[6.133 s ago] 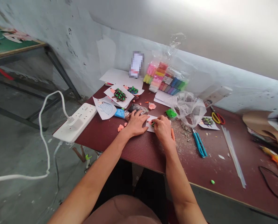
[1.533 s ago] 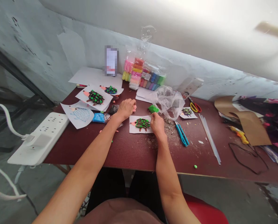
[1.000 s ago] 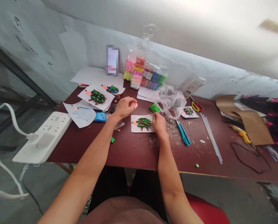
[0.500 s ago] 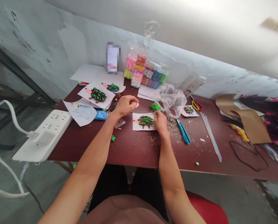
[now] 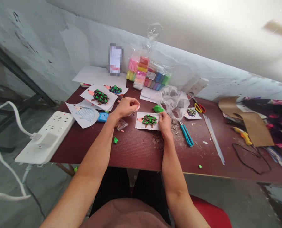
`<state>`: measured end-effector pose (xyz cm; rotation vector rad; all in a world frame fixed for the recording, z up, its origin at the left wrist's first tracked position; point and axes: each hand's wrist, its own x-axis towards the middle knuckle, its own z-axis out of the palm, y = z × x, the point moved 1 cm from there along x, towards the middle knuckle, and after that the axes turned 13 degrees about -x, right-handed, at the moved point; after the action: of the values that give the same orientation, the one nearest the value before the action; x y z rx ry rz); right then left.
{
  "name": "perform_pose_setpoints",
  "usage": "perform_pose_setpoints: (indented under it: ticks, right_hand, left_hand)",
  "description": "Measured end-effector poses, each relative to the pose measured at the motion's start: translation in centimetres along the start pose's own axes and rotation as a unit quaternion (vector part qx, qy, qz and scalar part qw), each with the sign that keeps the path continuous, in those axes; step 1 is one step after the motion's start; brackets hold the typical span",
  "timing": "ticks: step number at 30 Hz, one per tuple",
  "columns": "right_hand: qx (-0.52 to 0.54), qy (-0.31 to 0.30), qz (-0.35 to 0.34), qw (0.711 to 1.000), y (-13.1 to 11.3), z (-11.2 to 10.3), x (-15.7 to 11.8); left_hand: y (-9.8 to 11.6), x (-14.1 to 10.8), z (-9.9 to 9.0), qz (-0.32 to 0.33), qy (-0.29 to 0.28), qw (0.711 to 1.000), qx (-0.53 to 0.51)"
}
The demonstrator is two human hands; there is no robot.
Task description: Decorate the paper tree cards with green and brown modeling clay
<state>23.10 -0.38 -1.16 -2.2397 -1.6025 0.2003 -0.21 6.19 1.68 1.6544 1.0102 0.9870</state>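
Observation:
My right hand point(image 5: 165, 122) grips the right edge of a small white card point(image 5: 139, 125), thumb on top. On the card is a hedgehog point(image 5: 149, 120) with a pink snout, dark body, stick-like spines and green clay dots. Just above and left of the card, my left hand point(image 5: 127, 107) pinches a small bit of pink clay point(image 5: 137, 108) between its fingertips. Behind the card lies a green lump of clay point(image 5: 158, 109). A small clear bag point(image 5: 122, 125) lies below my left wrist, and a green clay scrap point(image 5: 115, 140) sits nearer me.
Left are finished hedgehog pictures point(image 5: 98, 96), a drawn hedgehog sheet point(image 5: 84, 114) and a white power strip point(image 5: 46, 139). Packs of coloured clay point(image 5: 150, 76) stand at the back. Teal-handled cutters point(image 5: 186, 134), scissors point(image 5: 199, 107), glue sticks point(image 5: 214, 139) and a yellow glue gun point(image 5: 242, 135) lie right.
The card has risen a little, its front edge tilting up off the table in my right hand. My left hand keeps its pinch on the pink clay, nearly in place.

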Motion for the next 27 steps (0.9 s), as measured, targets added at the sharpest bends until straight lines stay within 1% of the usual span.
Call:
perform_pose_setpoints:
  ticks: [3,5,8,12,15,17,20,22,24,25,27]
  right_hand:
    - [0.017,0.014,0.003,1.000,0.3,0.1,0.2]
    - [0.031,0.024,0.004,0.999,0.6,0.0,0.3]
    - [0.059,0.034,0.005,0.998,0.9,-0.3,0.4]
    - [0.102,0.047,0.005,0.994,1.3,-0.7,0.4]
    - [0.152,0.057,0.017,0.987,1.4,-0.8,0.5]
    - [0.192,0.062,0.031,0.979,1.4,-0.8,0.5]
    - [0.243,0.064,0.051,0.967,1.4,-0.6,0.7]
    - [0.263,0.066,0.058,0.961,1.5,-0.5,0.8]
    - [0.269,0.067,0.059,0.959,1.5,-0.5,0.9]
    - [0.268,0.066,0.058,0.959,1.5,-0.5,0.9]
    - [0.266,0.065,0.056,0.960,1.5,-0.5,0.9]
  left_hand:
    - [-0.2,0.1,-0.5,-0.001,0.019,0.999,0.046]
    - [-0.4,0.1,-0.8,-0.011,0.010,0.996,0.090]
    - [-0.5,0.1,-0.8,-0.026,-0.039,0.990,0.132]
    - [-0.5,-0.1,-0.3,-0.039,-0.091,0.981,0.165]
    - [-0.5,-0.4,0.0,-0.051,-0.161,0.969,0.178]
    - [-0.5,-0.6,0.1,-0.045,-0.203,0.961,0.183]
    - [-0.1,-0.8,0.3,-0.029,-0.233,0.954,0.188]
    - [0.1,-0.7,0.5,-0.014,-0.229,0.958,0.171]
    - [0.3,-0.5,0.7,-0.007,-0.189,0.974,0.124]
    - [0.3,-0.3,0.7,-0.015,-0.158,0.983,0.091]
    - [0.3,-0.1,0.8,-0.059,-0.109,0.992,0.014]
